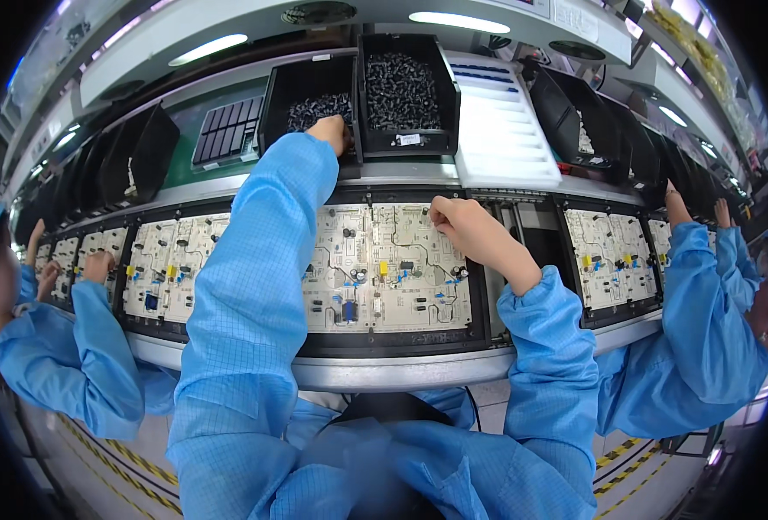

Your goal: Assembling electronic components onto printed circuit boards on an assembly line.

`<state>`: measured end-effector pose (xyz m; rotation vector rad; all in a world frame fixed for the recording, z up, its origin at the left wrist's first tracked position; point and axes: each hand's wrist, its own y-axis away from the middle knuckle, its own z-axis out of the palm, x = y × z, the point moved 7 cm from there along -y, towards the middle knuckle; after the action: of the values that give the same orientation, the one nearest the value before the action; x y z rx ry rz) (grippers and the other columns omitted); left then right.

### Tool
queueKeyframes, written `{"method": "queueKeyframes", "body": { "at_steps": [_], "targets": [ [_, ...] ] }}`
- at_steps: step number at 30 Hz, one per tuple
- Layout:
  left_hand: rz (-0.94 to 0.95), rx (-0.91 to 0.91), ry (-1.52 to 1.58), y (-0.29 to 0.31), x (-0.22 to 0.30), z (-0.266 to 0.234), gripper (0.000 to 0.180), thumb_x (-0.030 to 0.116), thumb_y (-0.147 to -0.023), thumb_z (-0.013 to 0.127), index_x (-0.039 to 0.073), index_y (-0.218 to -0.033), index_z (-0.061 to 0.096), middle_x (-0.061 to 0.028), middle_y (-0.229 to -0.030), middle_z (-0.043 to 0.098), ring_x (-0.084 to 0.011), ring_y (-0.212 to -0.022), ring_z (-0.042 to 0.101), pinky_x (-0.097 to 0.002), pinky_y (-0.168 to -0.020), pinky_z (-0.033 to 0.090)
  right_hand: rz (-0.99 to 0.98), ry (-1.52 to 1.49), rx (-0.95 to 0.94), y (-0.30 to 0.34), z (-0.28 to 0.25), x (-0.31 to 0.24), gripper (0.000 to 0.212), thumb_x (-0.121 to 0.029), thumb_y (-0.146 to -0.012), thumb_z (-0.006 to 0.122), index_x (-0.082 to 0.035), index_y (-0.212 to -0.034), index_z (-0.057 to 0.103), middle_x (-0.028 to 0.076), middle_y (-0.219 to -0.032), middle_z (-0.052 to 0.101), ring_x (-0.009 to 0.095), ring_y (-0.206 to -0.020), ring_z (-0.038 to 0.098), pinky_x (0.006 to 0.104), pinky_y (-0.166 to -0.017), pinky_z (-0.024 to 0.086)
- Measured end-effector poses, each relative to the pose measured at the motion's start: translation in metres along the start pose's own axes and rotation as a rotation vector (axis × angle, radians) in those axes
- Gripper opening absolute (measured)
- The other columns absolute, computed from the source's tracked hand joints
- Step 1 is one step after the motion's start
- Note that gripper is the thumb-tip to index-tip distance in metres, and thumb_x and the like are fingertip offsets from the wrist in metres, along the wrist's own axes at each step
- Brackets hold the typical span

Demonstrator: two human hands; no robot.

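Observation:
My left hand [332, 133] reaches over the front right part of a black bin [278, 97] holding small dark components [316, 109]. Its fingers curl downward and their tips are hidden. My right hand [471, 227] is above the upper right part of a pale circuit board [401, 312], thumb and fingers pinched together; anything between them is too small to make out. The board carries black cylindrical parts, a yellow block [383, 269] and a blue block [349, 309], and lies in a black frame [384, 344]. My left sleeve covers the board's left side.
A second black bin [406, 143] full of dark components stands right of the first. Beside it is a white slotted tray [510, 130]. A dark compartment tray [228, 130] is at left. More framed boards [609, 260] line the rail. Co-workers in blue [72, 355] work on both sides.

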<state>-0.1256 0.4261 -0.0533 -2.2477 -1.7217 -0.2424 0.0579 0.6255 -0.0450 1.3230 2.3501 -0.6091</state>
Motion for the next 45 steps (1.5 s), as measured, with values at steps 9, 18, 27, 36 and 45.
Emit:
{"method": "queueKeyframes", "body": {
  "at_steps": [9,18,27,36,45],
  "targets": [
    [0.125,0.236,0.132,0.018,0.008,-0.038,0.017,0.01,-0.079,0.053,0.004,-0.092,0.063,-0.0212,-0.093,0.062,-0.0371,-0.091,0.058,-0.0428,-0.082,0.046,-0.041,-0.082,-0.02,0.004,0.0,-0.002,0.018,-0.001,-0.073,0.063,0.001,-0.088,0.053,0.013,-0.077,0.063,0.029,-0.073,0.062,0.0331,-0.065,0.049],
    [0.313,0.225,0.403,0.151,0.067,-0.093,0.017,-0.001,-0.081,0.057,0.003,-0.097,0.056,-0.0092,-0.082,0.059,-0.0168,-0.073,0.058,-0.0266,-0.064,0.047,0.004,-0.049,0.455,-0.018,-0.077,0.015,0.009,-0.006,-0.081,0.057,-0.002,-0.089,0.055,0.011,-0.073,0.062,0.022,-0.067,0.061,0.03,-0.062,0.046],
    [0.38,-0.004,0.598,0.229,0.099,-0.054,0.013,0.0,-0.077,0.062,0.004,-0.089,0.064,-0.0109,-0.084,0.06,-0.0262,-0.079,0.06,-0.031,-0.069,0.049,0.283,0.315,0.852,-0.103,-0.184,0.244,0.015,-0.018,-0.073,0.06,-0.005,-0.08,0.065,0.015,-0.079,0.064,0.029,-0.077,0.062,0.0363,-0.071,0.049],
    [0.291,-0.074,0.551,0.229,0.075,-0.052,0.017,0.003,-0.074,0.067,0.007,-0.09,0.066,-0.0076,-0.082,0.064,-0.0239,-0.077,0.062,-0.0302,-0.067,0.051,0.711,0.539,0.671,-0.153,-0.147,0.273,0.028,-0.022,-0.07,0.066,0.0,-0.087,0.066,0.023,-0.096,0.059,0.039,-0.098,0.054,0.0423,-0.085,0.045],
    [0.333,-0.077,0.589,0.229,0.088,-0.045,0.019,0.006,-0.071,0.071,0.006,-0.09,0.066,-0.0082,-0.08,0.065,-0.0227,-0.07,0.061,-0.0297,-0.062,0.05,0.83,1.055,0.52,-0.177,-0.135,0.285,0.024,-0.019,-0.081,0.052,-0.001,-0.094,0.061,0.012,-0.1,0.057,0.029,-0.095,0.053,0.0402,-0.075,0.043]
  ]
}}
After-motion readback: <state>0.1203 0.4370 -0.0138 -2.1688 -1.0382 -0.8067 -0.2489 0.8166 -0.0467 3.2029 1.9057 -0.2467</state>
